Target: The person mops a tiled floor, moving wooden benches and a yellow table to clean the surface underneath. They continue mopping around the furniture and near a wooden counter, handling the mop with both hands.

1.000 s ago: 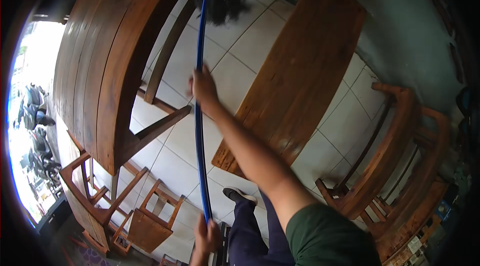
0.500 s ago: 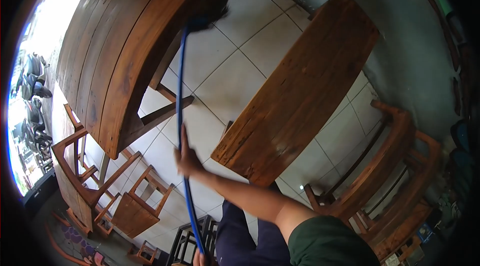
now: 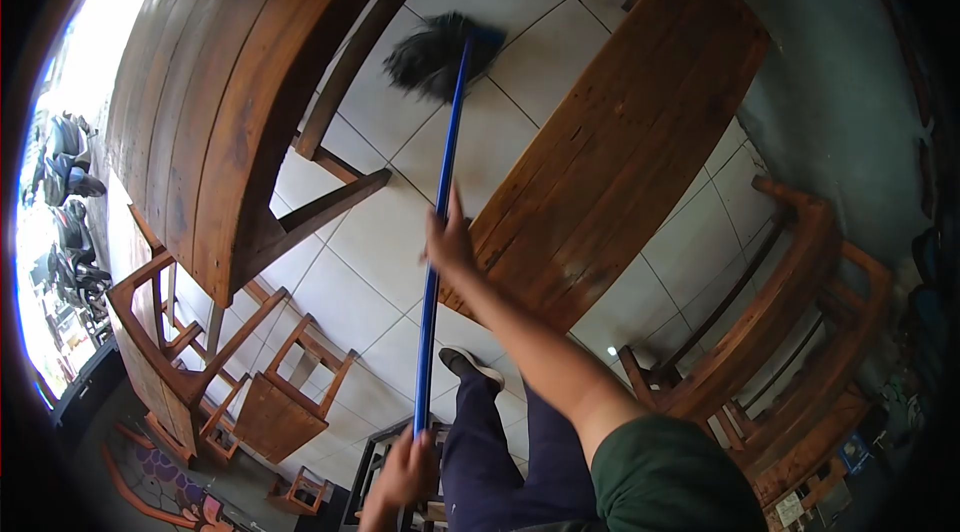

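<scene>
A mop with a blue handle (image 3: 455, 122) reaches away from me across the tiled floor. Its dark, stringy head (image 3: 428, 54) rests on the tiles between a large wooden table and a wooden bench. My right hand (image 3: 449, 242) is closed around the middle of the handle, with a finger pointing along it, close to the bench's edge. Lower down, my left hand (image 3: 406, 470) grips the handle near its end.
The large wooden table (image 3: 205, 102) stands at left, its braced legs reaching toward the mop. The wooden bench (image 3: 620, 152) lies right of the handle. Wooden chairs (image 3: 285, 412) stand lower left; an armchair-like seat (image 3: 760, 322) is at right, by the grey wall (image 3: 810, 82).
The mop head has swung right, out from beside the large table onto the open tiles. Both hands have moved with the handle, the right one rightward and farther away. A shoe now shows below.
</scene>
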The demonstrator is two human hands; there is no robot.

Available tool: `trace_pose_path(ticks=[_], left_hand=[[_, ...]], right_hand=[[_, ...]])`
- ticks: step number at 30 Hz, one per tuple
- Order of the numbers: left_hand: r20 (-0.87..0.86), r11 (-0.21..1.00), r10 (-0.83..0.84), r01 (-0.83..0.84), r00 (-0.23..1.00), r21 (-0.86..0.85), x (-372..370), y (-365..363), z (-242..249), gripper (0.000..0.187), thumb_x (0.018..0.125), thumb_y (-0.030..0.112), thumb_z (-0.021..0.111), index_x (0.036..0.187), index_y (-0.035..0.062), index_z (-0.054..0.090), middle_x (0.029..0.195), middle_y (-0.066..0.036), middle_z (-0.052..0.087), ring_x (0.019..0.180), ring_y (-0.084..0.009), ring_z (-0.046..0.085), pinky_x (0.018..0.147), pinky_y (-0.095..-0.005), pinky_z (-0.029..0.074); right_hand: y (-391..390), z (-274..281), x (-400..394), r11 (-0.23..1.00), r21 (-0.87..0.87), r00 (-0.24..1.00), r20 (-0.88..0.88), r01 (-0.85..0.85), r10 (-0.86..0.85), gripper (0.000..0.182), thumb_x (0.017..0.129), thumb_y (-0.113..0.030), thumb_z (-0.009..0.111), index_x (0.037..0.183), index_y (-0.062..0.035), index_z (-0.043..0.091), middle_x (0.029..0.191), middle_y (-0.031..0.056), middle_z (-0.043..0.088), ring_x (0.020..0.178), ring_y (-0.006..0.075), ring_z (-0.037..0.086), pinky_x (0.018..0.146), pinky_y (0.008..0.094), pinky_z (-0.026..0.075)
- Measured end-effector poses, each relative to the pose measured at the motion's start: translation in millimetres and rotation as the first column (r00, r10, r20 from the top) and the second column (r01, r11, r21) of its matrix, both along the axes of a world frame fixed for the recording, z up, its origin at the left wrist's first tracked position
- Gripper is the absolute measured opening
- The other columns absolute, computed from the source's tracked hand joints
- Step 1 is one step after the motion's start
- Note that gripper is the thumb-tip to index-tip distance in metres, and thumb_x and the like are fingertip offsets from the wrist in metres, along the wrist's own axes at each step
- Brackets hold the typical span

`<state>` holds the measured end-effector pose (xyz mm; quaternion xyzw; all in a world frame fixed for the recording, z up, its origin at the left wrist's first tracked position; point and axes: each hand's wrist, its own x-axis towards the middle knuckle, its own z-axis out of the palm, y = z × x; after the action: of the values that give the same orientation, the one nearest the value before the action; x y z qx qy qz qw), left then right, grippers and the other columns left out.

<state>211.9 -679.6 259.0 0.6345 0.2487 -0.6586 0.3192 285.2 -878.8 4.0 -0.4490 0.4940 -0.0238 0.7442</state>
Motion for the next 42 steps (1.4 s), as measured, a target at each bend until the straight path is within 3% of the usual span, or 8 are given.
trace_pose_path(ticks=[2,4,9,13,18,23,31,42], left_hand=[[-0.078,0.962,0.233,-0.242,0.969,-0.123,25,-31,-45,0.032,0.104,0.04,0.038,0.109,0.0116,0.051,0.052,0.004,0.032,0.036,-0.0092,0.031,0.035,-0.0266,0.025],[-0.072,0.912,0.317,-0.325,0.946,-0.249,45,-80,-63,0.04,0.104,0.044,0.037,0.113,0.0072,0.05,0.051,0.004,0.03,0.033,-0.008,0.027,0.034,-0.026,0.024],[0.115,0.874,0.454,-0.417,0.883,-0.251,-11,-47,-76,0.041,0.104,0.042,0.038,0.111,0.0037,0.053,0.055,0.002,0.036,0.037,-0.0083,0.033,0.036,-0.024,0.027],[0.327,0.928,0.371,-0.351,0.869,-0.123,-46,50,-71,0.034,0.103,0.038,0.043,0.102,0.0054,0.054,0.054,0.001,0.043,0.039,-0.0069,0.038,0.036,-0.0217,0.029],[0.458,0.97,0.238,-0.188,0.856,-0.151,31,22,-125,0.035,0.104,0.042,0.04,0.098,0.0093,0.051,0.05,0.004,0.036,0.036,-0.0048,0.033,0.033,-0.0219,0.025],[0.508,0.999,0.013,-0.027,0.861,0.019,58,5,-265,0.04,0.103,0.051,0.033,0.089,0.0142,0.042,0.052,0.004,0.035,0.036,-0.0073,0.032,0.033,-0.024,0.03],[0.77,0.966,-0.257,0.166,0.584,0.196,104,68,-404,0.042,0.104,0.041,0.035,0.082,0.0072,0.048,0.054,-0.001,0.042,0.043,-0.0124,0.042,0.042,-0.0304,0.035],[0.754,0.947,-0.241,-0.021,0.611,0.32,-135,169,-429,0.037,0.104,0.032,0.036,0.084,0.0042,0.05,0.061,-0.01,0.05,0.057,-0.0234,0.053,0.054,-0.0392,0.04]], right_hand=[[-61,-21,36,0.996,-0.095,0.996,-0.086,0.003,-0.011,0.063,0.097,-0.025,0.051,0.151,-0.0108,0.021,0.139,0.0228,0.045,0.057,0.0231,0.067,0.045,0.0307,0.057],[-110,-31,68,0.978,-0.202,0.995,-0.074,0.054,-0.07,0.059,0.098,-0.019,0.045,0.15,-0.0129,0.019,0.087,0.0206,0.066,0.053,0.0287,0.066,0.045,0.0361,0.056],[-84,-50,64,0.672,-0.475,0.822,-0.362,-0.568,0.439,0.071,0.098,-0.02,0.046,0.149,0.0051,0.003,0.097,0.0292,0.061,0.081,0.0326,0.068,0.072,0.0432,0.057],[-62,-9,-36,0.577,-0.645,0.746,0.017,-0.501,0.666,0.061,0.094,-0.022,0.057,0.149,-0.0088,0.031,0.109,0.0179,0.061,0.102,0.0332,0.063,0.086,0.0423,0.052],[-133,-11,-186,0.429,-0.897,0.957,0.019,-0.111,0.289,0.046,0.088,-0.02,0.064,0.13,-0.0046,0.055,0.129,0.0157,0.054,0.111,0.0332,0.057,0.096,0.0417,0.045],[-166,-36,-277,0.241,-0.793,0.817,-0.48,-0.56,0.32,0.062,0.096,-0.043,0.049,0.147,-0.0084,0.038,0.153,0.0215,0.029,0.137,0.041,0.032,0.11,0.0534,0.025],[-152,-65,-277,0.139,-0.809,0.81,-0.528,-0.571,0.255,0.073,0.095,-0.055,0.045,0.15,-0.009,0.03,0.157,0.0219,0.019,0.144,0.0417,0.019,0.112,0.0625,0.014],[-151,-66,-275,0.096,-0.833,0.823,-0.51,-0.545,0.252,0.077,0.093,-0.055,0.046,0.149,-0.0052,0.03,0.157,0.0235,0.019,0.143,0.0464,0.016,0.113,0.0625,0.011]])
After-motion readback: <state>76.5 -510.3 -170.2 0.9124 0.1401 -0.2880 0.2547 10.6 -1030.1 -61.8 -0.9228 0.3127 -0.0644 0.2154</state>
